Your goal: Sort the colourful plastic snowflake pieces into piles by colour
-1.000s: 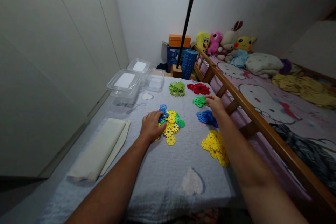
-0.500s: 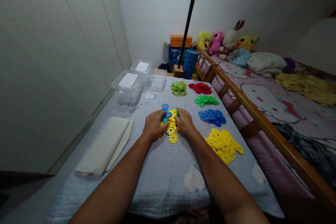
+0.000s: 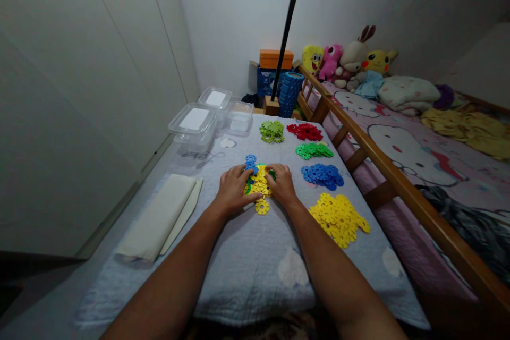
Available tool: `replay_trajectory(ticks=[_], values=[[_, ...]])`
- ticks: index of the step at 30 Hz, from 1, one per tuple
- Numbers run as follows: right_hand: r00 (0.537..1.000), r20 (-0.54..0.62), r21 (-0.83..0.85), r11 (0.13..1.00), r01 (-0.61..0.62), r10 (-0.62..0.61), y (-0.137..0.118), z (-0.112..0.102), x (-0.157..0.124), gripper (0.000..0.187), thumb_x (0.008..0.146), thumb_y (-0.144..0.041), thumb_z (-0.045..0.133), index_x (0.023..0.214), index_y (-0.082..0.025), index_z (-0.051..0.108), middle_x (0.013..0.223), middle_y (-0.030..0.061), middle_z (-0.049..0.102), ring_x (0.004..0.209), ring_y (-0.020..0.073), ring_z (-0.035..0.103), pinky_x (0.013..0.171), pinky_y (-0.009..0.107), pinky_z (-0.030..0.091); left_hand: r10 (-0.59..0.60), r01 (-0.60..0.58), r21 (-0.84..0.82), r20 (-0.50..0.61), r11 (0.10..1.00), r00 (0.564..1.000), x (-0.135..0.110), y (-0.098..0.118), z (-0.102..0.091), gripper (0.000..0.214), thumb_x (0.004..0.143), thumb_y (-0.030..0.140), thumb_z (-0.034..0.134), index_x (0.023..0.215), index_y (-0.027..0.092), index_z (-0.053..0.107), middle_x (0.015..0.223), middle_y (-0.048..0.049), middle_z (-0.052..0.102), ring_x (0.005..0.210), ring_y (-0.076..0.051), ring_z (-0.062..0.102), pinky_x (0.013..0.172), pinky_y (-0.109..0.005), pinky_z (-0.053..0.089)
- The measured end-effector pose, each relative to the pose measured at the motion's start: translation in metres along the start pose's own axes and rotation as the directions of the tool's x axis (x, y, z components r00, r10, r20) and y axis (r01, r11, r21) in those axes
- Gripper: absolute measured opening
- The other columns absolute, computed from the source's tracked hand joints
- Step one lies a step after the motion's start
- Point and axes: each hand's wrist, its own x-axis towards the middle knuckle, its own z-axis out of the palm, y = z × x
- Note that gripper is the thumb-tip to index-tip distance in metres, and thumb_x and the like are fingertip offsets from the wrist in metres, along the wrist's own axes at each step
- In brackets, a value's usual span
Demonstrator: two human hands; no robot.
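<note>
A mixed heap of flower-shaped plastic snowflake discs (image 3: 261,183), mostly yellow with some blue and green, lies on the cloth-covered table between my hands. My left hand (image 3: 234,190) curls around the heap's left side, its thumb reaching across the near edge. On the opposite side, my right hand (image 3: 281,183) has its fingers bent over the discs. Single blue discs (image 3: 251,159) stick out at the far end, and one yellow disc (image 3: 262,206) at the near end. The palms and fingertips hide part of the heap.
Sorted piles line the right: yellow discs (image 3: 338,218), blue discs (image 3: 322,176), green discs (image 3: 314,150), red discs (image 3: 305,131) and light green discs (image 3: 272,131). Clear lidded boxes (image 3: 194,119) stand back left, near a folded cream cloth (image 3: 159,218). A wooden bed rail (image 3: 358,143) borders the right.
My left thumb has swung toward the near edge of the heap, and the discs between my hands sit closer together. Both hands stay at the heap; the camera view shifts slightly.
</note>
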Motion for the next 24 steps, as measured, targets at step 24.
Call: replay_trajectory(ticks=[24], values=[[0.947,-0.309,0.214,0.976,-0.025,0.092,-0.003,-0.030,0.007,0.014,0.083,-0.026,0.051,0.083,-0.021,0.064,0.086,0.0051,0.066,0.082,0.0202,0.061,0.078,0.032,0.050,0.033,-0.038,0.055,0.099,0.998,0.995,-0.007,0.003,0.000,0.101,0.061,0.062,0.085,0.149,0.028,0.048,0.159,-0.0164,0.040,0.147,-0.040,0.034,0.120,-0.056,0.026]])
